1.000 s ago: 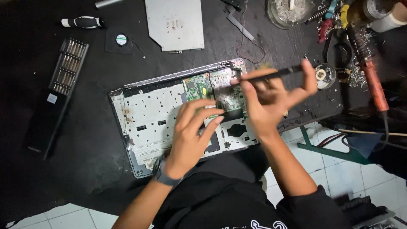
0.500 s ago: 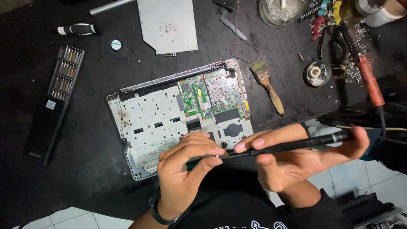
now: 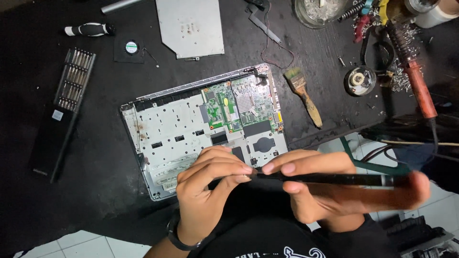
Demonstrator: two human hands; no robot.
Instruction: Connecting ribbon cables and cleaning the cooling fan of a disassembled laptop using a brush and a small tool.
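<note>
Your right hand [image 3: 334, 191] grips the black screwdriver [image 3: 330, 179]; your left hand [image 3: 210, 191] pinches its tip. A dropped bit could strike the exposed circuit board [image 3: 241, 105].

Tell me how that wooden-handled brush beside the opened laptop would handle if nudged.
The brush looks light, so it would probably slide easily. Its flat handle lies flush on the black mat, so rolling seems unlikely. The bristles look soft and would likely bend.

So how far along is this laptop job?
Done: the laptop lies opened, its green board bare, and a metal cover and small fan are set aside. In hand: the left hand pinches the tip of a thin black screwdriver held by the right hand. Left: the board is not yet out.
</note>
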